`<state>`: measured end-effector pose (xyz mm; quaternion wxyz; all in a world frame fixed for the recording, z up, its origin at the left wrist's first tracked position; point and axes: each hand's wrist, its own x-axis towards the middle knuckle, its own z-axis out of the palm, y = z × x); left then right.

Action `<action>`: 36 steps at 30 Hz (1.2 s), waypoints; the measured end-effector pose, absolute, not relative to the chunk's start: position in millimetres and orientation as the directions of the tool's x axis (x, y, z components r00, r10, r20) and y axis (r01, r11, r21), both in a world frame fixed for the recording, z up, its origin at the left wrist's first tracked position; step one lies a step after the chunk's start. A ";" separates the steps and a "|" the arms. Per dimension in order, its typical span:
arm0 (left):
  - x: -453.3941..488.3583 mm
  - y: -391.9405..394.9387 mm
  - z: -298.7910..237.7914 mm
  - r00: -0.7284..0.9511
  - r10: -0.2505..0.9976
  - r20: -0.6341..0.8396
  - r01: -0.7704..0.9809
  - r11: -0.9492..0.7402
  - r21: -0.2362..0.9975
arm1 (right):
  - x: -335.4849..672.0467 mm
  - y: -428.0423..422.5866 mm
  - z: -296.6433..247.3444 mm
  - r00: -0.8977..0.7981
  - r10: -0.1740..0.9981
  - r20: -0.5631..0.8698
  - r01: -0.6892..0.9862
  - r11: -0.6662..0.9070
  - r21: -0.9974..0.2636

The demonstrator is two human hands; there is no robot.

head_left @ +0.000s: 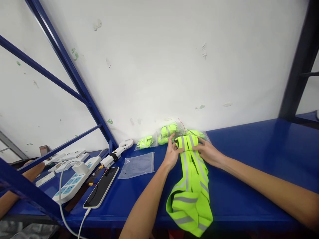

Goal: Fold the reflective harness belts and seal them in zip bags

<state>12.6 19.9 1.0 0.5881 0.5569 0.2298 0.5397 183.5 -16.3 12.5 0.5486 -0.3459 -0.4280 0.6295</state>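
A neon-yellow reflective vest (191, 172) with silver stripes lies on the blue table, its far end folded over. My left hand (171, 153) pinches that folded end on its left side. On the other side my right hand (206, 151) grips the same fold, thumb and fingers on the fabric. From there the straps run toward me, and the loose looped end hangs over the table's front edge. Behind the hands, similar yellow vests sit in clear bags, one bag (146, 142) to the left and another (167, 132) nearer the middle. A flat clear plastic bag (137, 165) lies left of my left hand.
To the left are a phone (101, 187) on a charging cable, a white power strip (77, 179) and a small white fan (126, 143). A blue metal frame (74, 73) rises there. Another person's arm (31, 169) shows beyond it. A white wall stands behind the table (249, 159).
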 end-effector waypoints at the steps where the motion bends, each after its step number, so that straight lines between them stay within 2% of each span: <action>1: 11.9 22.4 -1.3 0.292 0.894 0.339 -0.351 -0.230 0.908 | 183.6 -15.5 12.1 -0.190 0.981 0.023 -0.395 -0.055 -0.917; 4: 9.1 27.8 -6.5 0.230 0.902 0.366 -0.245 -0.310 0.918 | 184.7 -16.6 13.7 -0.225 0.974 0.017 -0.363 -0.068 -0.929; 9: 7.3 30.1 -11.4 0.163 0.907 0.389 -0.228 -0.348 0.909 | 181.7 -22.1 16.6 -0.317 0.945 0.080 -0.367 -0.044 -0.929; 12: 8.4 31.8 -12.7 0.191 0.907 0.376 -0.218 -0.334 0.917 | 177.2 -21.7 13.3 -0.188 0.981 0.053 -0.360 -0.019 -0.933; 14: 9.4 32.7 -11.1 0.218 0.918 0.331 -0.303 -0.259 0.917 | 176.5 -18.9 11.3 -0.100 0.993 0.060 -0.388 0.017 -0.922; 18: 11.0 27.9 -2.1 0.364 0.914 0.177 -0.506 0.035 0.862 | 182.8 -10.2 11.1 0.021 0.993 0.113 -0.429 0.111 -0.896; 22: 12.9 16.4 5.6 0.491 0.871 0.012 -0.434 0.233 0.870 | 190.7 -5.4 11.7 0.028 0.980 0.196 -0.349 0.193 -0.917; 27: 14.0 10.1 7.9 0.627 0.778 -0.049 -0.326 0.318 0.890 | 192.0 -9.4 14.1 -0.065 0.958 0.279 -0.133 0.269 -0.954; 32: 14.1 12.2 6.8 0.712 0.701 -0.035 -0.317 0.366 0.875 | 191.4 -12.2 12.4 -0.116 0.925 0.363 -0.045 0.360 -0.932; 34: 13.1 13.1 5.4 0.700 0.713 -0.028 -0.324 0.353 0.878 | 193.4 -10.9 9.9 -0.114 0.918 0.381 0.012 0.384 -0.923; 36: 10.9 13.9 3.9 0.629 0.777 -0.027 -0.338 0.304 0.891 | 195.9 -8.7 7.7 -0.133 0.912 0.389 0.048 0.398 -0.916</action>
